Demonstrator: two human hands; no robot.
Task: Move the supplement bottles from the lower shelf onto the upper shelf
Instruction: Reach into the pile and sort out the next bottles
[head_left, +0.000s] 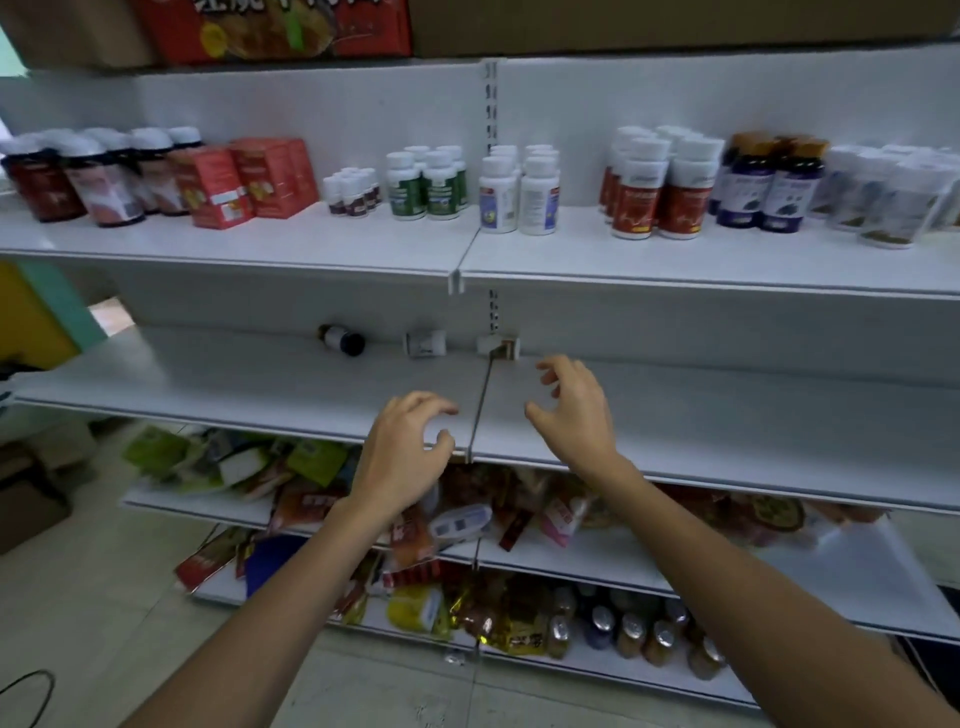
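Note:
Three supplement bottles lie on their sides at the back of the lower white shelf (727, 415): a dark bottle (342, 339), a small white one (425, 344) and a white one with a brownish label (500, 347). My left hand (402, 447) hovers over the front edge of that shelf, fingers curled and apart, holding nothing. My right hand (574, 410) is a little further in, just below the brownish-label bottle, also empty with fingers spread. The upper shelf (311, 244) carries many upright bottles in groups.
On the upper shelf stand red boxes (244, 179), green-label bottles (428, 182), white bottles (519, 195), red-label bottles (657, 184) and blue bottles (769, 182); bare shelf lies in front of them. Snack packets (311, 483) and small bottles fill the shelves below.

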